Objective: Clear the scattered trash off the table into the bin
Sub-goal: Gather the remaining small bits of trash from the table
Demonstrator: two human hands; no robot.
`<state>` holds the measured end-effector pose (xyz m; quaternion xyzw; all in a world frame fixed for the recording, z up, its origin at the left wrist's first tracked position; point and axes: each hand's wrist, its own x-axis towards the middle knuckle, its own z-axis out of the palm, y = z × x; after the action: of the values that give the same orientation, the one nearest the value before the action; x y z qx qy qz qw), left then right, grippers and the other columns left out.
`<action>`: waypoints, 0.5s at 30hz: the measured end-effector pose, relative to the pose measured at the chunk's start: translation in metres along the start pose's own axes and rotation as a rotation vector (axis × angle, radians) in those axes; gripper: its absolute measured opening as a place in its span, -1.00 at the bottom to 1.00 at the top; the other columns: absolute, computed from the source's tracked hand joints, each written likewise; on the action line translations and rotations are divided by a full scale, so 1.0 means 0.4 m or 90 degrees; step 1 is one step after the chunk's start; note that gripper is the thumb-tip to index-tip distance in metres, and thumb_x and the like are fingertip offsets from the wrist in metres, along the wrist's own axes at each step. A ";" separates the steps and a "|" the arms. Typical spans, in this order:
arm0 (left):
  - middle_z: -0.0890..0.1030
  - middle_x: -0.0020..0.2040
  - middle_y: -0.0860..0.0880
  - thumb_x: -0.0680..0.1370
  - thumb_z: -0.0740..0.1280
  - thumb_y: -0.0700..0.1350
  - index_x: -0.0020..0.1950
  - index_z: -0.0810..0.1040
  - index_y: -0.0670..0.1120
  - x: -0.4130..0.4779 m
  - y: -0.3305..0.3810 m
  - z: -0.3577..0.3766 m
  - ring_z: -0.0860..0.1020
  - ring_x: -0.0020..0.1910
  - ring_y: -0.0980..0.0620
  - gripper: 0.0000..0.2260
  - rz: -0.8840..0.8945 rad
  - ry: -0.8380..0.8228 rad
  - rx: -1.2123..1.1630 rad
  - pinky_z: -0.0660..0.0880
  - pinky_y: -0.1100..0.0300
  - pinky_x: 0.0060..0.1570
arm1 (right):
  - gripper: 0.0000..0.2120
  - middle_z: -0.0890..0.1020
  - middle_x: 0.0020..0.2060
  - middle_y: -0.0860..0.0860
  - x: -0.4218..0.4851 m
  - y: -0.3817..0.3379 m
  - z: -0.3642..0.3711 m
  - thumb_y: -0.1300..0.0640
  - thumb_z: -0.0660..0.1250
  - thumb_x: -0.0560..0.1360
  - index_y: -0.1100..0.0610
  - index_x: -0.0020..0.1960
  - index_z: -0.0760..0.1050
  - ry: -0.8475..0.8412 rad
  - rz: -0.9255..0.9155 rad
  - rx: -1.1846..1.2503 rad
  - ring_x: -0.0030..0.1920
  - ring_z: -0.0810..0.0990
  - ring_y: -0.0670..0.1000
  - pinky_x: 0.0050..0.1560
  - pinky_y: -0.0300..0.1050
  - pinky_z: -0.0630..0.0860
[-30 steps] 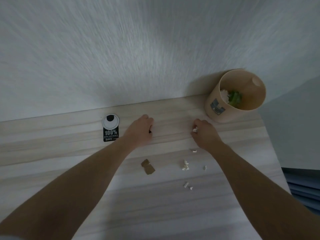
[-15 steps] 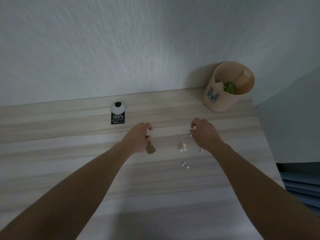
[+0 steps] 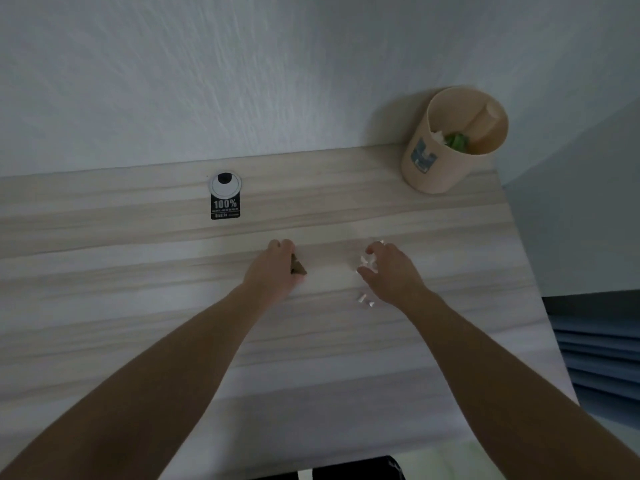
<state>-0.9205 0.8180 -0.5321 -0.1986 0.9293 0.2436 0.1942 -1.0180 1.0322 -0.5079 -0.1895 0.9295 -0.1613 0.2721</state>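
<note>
My left hand (image 3: 277, 268) rests on the pale wooden table (image 3: 173, 306) with its fingers curled over a brown cardboard scrap (image 3: 297, 265). To the right, my right hand (image 3: 391, 271) holds white paper bits (image 3: 380, 242) at its fingertips and cups over a small white paper wad (image 3: 366, 261) on the table. Two more white paper bits (image 3: 364, 300) lie just below that hand's thumb. The tan round bin (image 3: 446, 168) stands at the table's far right corner, with white and green trash inside.
A round cable grommet with a black "100%" sticker (image 3: 225, 209) sits near the back edge at centre left. A white wall rises behind the table. The table's right edge drops off to a dark blue surface (image 3: 602, 348).
Both hands have drawn back toward me from the far edge. The left hand has come down on the brown scrap, and the right hand has moved over the white wad.
</note>
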 end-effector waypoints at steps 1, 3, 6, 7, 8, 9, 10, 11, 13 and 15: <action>0.40 0.14 -0.12 0.44 0.45 0.01 0.22 0.37 -0.11 0.002 -0.001 0.003 0.52 0.02 -0.15 -0.55 -0.001 0.003 -0.001 0.52 -0.02 -0.01 | -0.65 0.53 0.12 0.15 0.005 -0.003 0.010 -0.02 0.36 0.47 0.11 0.18 0.45 -0.002 0.003 -0.007 0.11 0.54 0.18 0.12 -0.06 0.42; 0.37 0.15 -0.10 0.43 0.46 0.00 0.20 0.38 -0.09 0.007 -0.007 0.006 0.52 -0.01 -0.15 -0.56 0.001 0.006 -0.011 0.52 -0.02 -0.02 | -0.67 0.53 0.12 0.15 0.014 -0.010 0.029 0.00 0.37 0.46 0.13 0.16 0.46 -0.008 0.017 -0.014 0.11 0.54 0.20 0.11 -0.05 0.42; 0.32 0.13 -0.08 0.41 0.48 -0.01 0.15 0.38 -0.05 0.011 -0.018 0.006 0.51 -0.09 -0.14 -0.58 0.019 0.021 -0.027 0.54 -0.04 -0.06 | -0.72 0.53 0.13 0.16 0.028 -0.023 0.049 0.05 0.35 0.49 0.14 0.15 0.47 -0.009 0.037 -0.023 0.13 0.53 0.19 0.11 -0.06 0.42; 0.32 0.12 -0.08 0.41 0.48 -0.01 0.13 0.38 -0.05 0.012 -0.020 0.006 0.51 -0.11 -0.13 -0.60 0.024 0.020 -0.026 0.54 -0.04 -0.08 | -0.74 0.53 0.12 0.16 0.030 -0.025 0.055 0.06 0.34 0.50 0.15 0.13 0.48 -0.010 0.040 -0.029 0.13 0.53 0.19 0.10 -0.07 0.42; 0.32 0.11 -0.08 0.41 0.47 -0.02 0.10 0.38 -0.05 0.012 -0.021 0.006 0.51 -0.13 -0.13 -0.62 0.027 0.014 -0.024 0.54 -0.03 -0.09 | -0.76 0.53 0.11 0.16 0.028 -0.026 0.060 0.06 0.33 0.51 0.15 0.12 0.48 -0.011 0.041 -0.033 0.12 0.53 0.19 0.09 -0.07 0.42; 0.32 0.09 -0.08 0.41 0.47 -0.02 0.07 0.38 -0.05 0.012 -0.021 0.004 0.51 -0.14 -0.13 -0.63 0.030 0.008 -0.022 0.54 -0.02 -0.11 | -0.77 0.54 0.10 0.16 0.024 -0.027 0.062 0.06 0.32 0.52 0.16 0.11 0.49 -0.012 0.037 -0.036 0.12 0.53 0.19 0.08 -0.07 0.41; 0.31 0.08 -0.07 0.40 0.47 -0.01 0.05 0.37 -0.06 0.013 -0.022 0.000 0.50 -0.15 -0.13 -0.64 0.033 0.001 -0.018 0.53 -0.01 -0.12 | -0.78 0.54 0.09 0.17 0.021 -0.027 0.064 0.06 0.32 0.52 0.16 0.09 0.49 -0.012 0.032 -0.037 0.12 0.53 0.19 0.08 -0.07 0.41; 0.31 0.06 -0.07 0.38 0.48 0.01 0.02 0.37 -0.06 0.014 -0.022 -0.003 0.50 -0.16 -0.12 -0.63 0.035 -0.006 -0.014 0.52 0.00 -0.14 | -0.79 0.55 0.07 0.17 0.018 -0.028 0.064 0.06 0.31 0.52 0.16 0.07 0.49 -0.010 0.029 -0.036 0.11 0.53 0.19 0.09 -0.06 0.41; 0.32 0.01 -0.05 0.34 0.51 0.04 -0.04 0.36 -0.07 0.015 -0.024 -0.011 0.48 -0.19 -0.11 -0.60 0.033 -0.018 -0.020 0.50 0.01 -0.18 | -0.81 0.57 0.04 0.18 0.010 -0.030 0.063 0.05 0.31 0.51 0.16 0.03 0.50 -0.004 0.027 -0.032 0.10 0.54 0.20 0.08 -0.04 0.42; 0.36 -0.03 -0.05 0.31 0.51 0.04 -0.08 0.34 -0.05 0.011 -0.028 -0.016 0.47 -0.18 -0.11 -0.59 0.033 -0.028 -0.022 0.47 0.02 -0.18 | -0.83 0.58 0.01 0.18 0.000 -0.034 0.060 0.06 0.30 0.51 0.15 0.00 0.51 -0.001 0.024 -0.033 0.06 0.56 0.20 0.06 -0.03 0.44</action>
<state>-0.9207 0.8042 -0.5330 -0.1721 0.9253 0.2692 0.2044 -1.0008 1.0156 -0.5215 -0.1788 0.9366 -0.1316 0.2710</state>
